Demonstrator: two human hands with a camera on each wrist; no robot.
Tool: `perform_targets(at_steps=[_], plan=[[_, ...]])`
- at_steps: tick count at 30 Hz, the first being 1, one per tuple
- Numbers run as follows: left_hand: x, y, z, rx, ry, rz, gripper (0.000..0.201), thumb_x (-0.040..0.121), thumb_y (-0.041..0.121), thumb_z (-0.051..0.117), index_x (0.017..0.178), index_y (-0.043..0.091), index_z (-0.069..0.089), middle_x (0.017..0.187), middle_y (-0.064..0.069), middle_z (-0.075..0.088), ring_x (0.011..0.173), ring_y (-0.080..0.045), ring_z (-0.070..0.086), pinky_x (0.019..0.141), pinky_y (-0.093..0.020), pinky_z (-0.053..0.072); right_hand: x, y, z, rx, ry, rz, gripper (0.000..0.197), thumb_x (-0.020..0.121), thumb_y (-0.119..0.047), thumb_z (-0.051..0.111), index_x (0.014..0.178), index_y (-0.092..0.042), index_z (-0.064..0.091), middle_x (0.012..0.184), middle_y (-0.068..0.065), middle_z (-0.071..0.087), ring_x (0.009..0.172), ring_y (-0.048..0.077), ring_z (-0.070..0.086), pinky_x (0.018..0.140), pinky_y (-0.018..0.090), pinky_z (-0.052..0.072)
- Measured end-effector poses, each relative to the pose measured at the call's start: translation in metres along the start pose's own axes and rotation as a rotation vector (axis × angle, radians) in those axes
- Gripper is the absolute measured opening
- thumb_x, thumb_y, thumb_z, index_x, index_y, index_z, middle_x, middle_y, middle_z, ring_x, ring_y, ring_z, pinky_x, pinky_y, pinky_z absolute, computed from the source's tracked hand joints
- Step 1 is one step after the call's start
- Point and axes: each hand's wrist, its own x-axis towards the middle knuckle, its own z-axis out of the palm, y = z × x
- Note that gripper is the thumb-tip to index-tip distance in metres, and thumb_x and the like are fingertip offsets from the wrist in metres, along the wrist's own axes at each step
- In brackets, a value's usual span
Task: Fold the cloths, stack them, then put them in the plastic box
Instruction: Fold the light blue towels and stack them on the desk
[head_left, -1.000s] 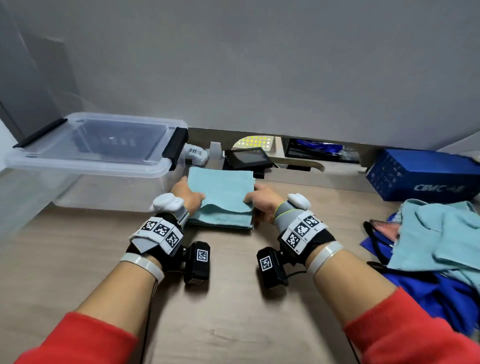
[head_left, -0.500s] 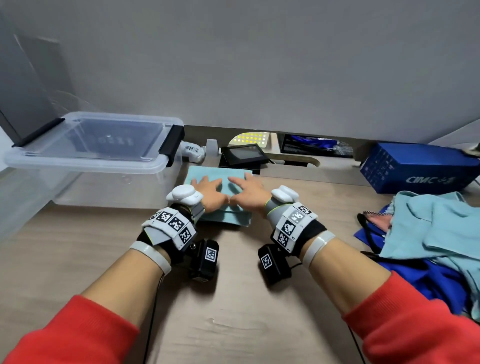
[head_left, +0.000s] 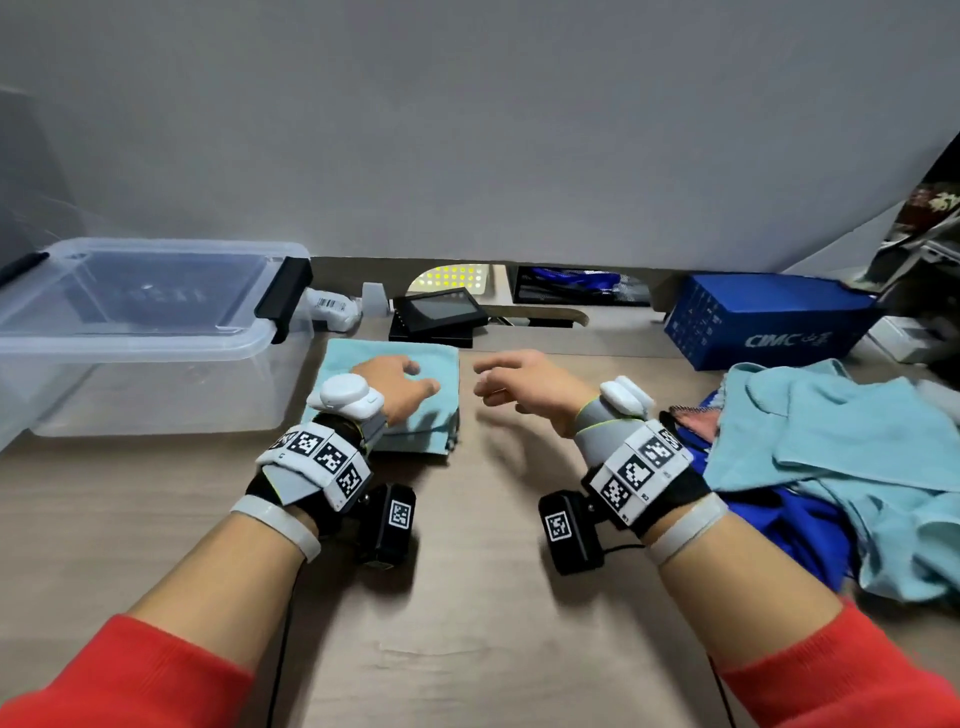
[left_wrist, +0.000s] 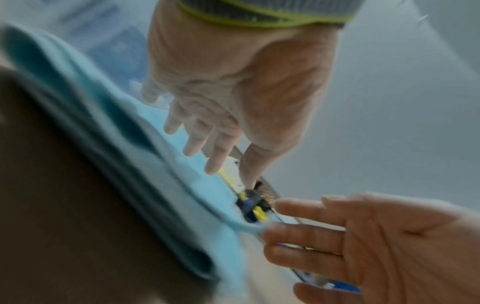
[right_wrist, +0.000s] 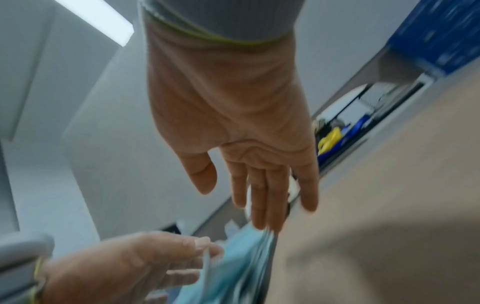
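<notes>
The left hand (head_left: 400, 387) lies flat, fingers straight, on the folded stack (head_left: 441, 364) just right of the box (head_left: 156, 343), probably to keep the layers pressed and square. The right hand (head_left: 524, 387) hovers just right of it, fingers loose, holding nothing, likely bound for the unfolded cloths (head_left: 841, 457) far right. The stack's long axis runs near to far, layered edges near and right.

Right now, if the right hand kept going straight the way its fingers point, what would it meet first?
The right hand, open and empty above the table, points left toward the folded cloth stack, where the left hand rests. It would probably meet the stack's right edge first, though height is unclear.
</notes>
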Motion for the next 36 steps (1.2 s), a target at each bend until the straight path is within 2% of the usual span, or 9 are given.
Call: perform_targets(at_steps=[9, 11, 15, 19, 22, 26, 31, 34, 36], plan=[[-0.029, 0.138, 0.069, -0.277, -0.234, 0.373, 0.029, 0.088, 0.034, 0.065, 0.112, 0.018, 0.068, 0.103, -0.007, 0.072, 0.082, -0.02, 0.065, 0.086, -0.031, 0.052, -0.118, 0.047, -0.144, 0.154, 0.648, -0.125, 0.028, 0.088, -0.022, 0.062, 0.063, -0.013, 0.07, 0.065, 0.001, 0.07, 0.067, 0.016, 0.06, 0.066, 0.03, 0.047], [-0.033, 0.17, 0.093, -0.234, -0.306, 0.407, 0.033, 0.088, 0.036, 0.066, 0.114, 0.017, 0.068, 0.106, -0.007, 0.071, 0.086, -0.023, 0.066, 0.089, -0.034, 0.053, -0.129, 0.07, -0.171, -0.041, 0.784, -0.029, 0.015, 0.076, -0.034, 0.066, 0.077, -0.023, 0.075, 0.088, -0.001, 0.075, 0.084, 0.013, 0.061, 0.079, 0.035, 0.047], [-0.056, 0.228, 0.135, -0.223, -0.452, 0.508, 0.032, 0.089, 0.027, 0.066, 0.119, 0.014, 0.066, 0.113, -0.005, 0.069, 0.098, -0.02, 0.063, 0.086, -0.023, 0.047, -0.144, 0.112, -0.208, -0.552, 0.675, 0.464, 0.081, 0.07, -0.052, 0.076, 0.141, -0.025, 0.046, 0.146, 0.015, 0.043, 0.136, 0.034, 0.035, 0.112, 0.038, 0.025], [-0.075, 0.251, 0.157, -0.148, -0.524, 0.575, 0.038, 0.087, 0.024, 0.07, 0.122, 0.013, 0.066, 0.124, -0.003, 0.062, 0.115, -0.02, 0.058, 0.101, -0.026, 0.042, -0.139, 0.141, -0.216, -0.756, 0.55, 0.61, 0.081, 0.06, -0.054, 0.075, 0.134, -0.031, 0.052, 0.14, 0.015, 0.048, 0.128, 0.037, 0.044, 0.106, 0.04, 0.037], [-0.072, 0.249, 0.158, -0.175, -0.503, 0.541, 0.034, 0.086, 0.028, 0.07, 0.118, 0.017, 0.069, 0.123, -0.003, 0.064, 0.115, -0.021, 0.06, 0.104, -0.03, 0.043, -0.139, 0.134, -0.233, -0.699, 0.65, 0.522, 0.02, 0.079, -0.032, 0.063, 0.092, -0.018, 0.069, 0.11, 0.011, 0.068, 0.102, 0.033, 0.06, 0.082, 0.034, 0.047], [-0.07, 0.246, 0.139, -0.338, -0.474, 0.515, 0.042, 0.088, 0.026, 0.069, 0.128, 0.017, 0.06, 0.121, -0.004, 0.066, 0.103, -0.015, 0.063, 0.095, -0.024, 0.045, -0.148, 0.098, -0.242, -0.288, 0.954, 0.196, 0.017, 0.091, -0.019, 0.06, 0.079, -0.008, 0.064, 0.08, 0.012, 0.059, 0.079, 0.023, 0.051, 0.065, 0.031, 0.034], [-0.071, 0.236, 0.093, -0.603, -0.344, 0.566, 0.076, 0.067, 0.041, 0.076, 0.135, 0.021, 0.049, 0.122, -0.001, 0.062, 0.108, -0.017, 0.063, 0.096, -0.039, 0.051, -0.125, 0.036, -0.196, 0.182, 0.908, -0.188, 0.054, 0.078, -0.049, 0.068, 0.084, 0.004, 0.064, 0.08, 0.019, 0.067, 0.076, 0.017, 0.053, 0.084, 0.051, 0.052], [-0.07, 0.218, 0.075, -0.715, -0.235, 0.631, 0.06, 0.078, 0.025, 0.079, 0.129, 0.019, 0.048, 0.11, 0.013, 0.062, 0.09, 0.014, 0.06, 0.077, -0.022, 0.055, -0.109, 0.023, -0.162, 0.421, 0.715, -0.242, 0.045, 0.08, -0.042, 0.072, 0.088, 0.002, 0.069, 0.098, 0.024, 0.072, 0.087, 0.025, 0.067, 0.09, 0.058, 0.053], [-0.065, 0.196, 0.064, -0.792, -0.162, 0.609, 0.05, 0.084, 0.011, 0.072, 0.128, 0.018, 0.048, 0.101, 0.011, 0.063, 0.076, 0.012, 0.06, 0.061, -0.009, 0.047, -0.099, 0.02, -0.141, 0.499, 0.634, -0.254, 0.034, 0.087, -0.032, 0.07, 0.095, 0.001, 0.071, 0.101, 0.025, 0.072, 0.097, 0.033, 0.07, 0.091, 0.055, 0.054]])
